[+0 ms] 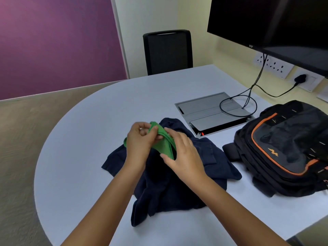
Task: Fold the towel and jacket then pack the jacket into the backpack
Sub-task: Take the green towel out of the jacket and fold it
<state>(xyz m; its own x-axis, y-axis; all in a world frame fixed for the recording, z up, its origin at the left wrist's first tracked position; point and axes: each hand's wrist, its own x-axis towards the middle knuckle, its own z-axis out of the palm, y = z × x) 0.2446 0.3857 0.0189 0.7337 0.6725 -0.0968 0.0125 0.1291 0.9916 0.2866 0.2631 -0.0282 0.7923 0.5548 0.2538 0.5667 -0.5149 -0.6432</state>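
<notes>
From the head camera, both hands hold a small green towel [164,145] up over a dark blue jacket [177,174]. The left hand [140,141] pinches the towel's top edge with thumb and fingers. The right hand [182,151] has its fingers around the towel's lower side, so both grips are grasping the towel.

The towel looks thin, soft and very light. It will flop and bend anywhere, so I think the corners and edges are the best places to take hold.

The jacket lies bunched up on the white surface [88,121], not folded yet. It looks soft too, but thicker and heavier. The black and orange backpack [284,148] lies just beside the jacket, on the right.
</notes>
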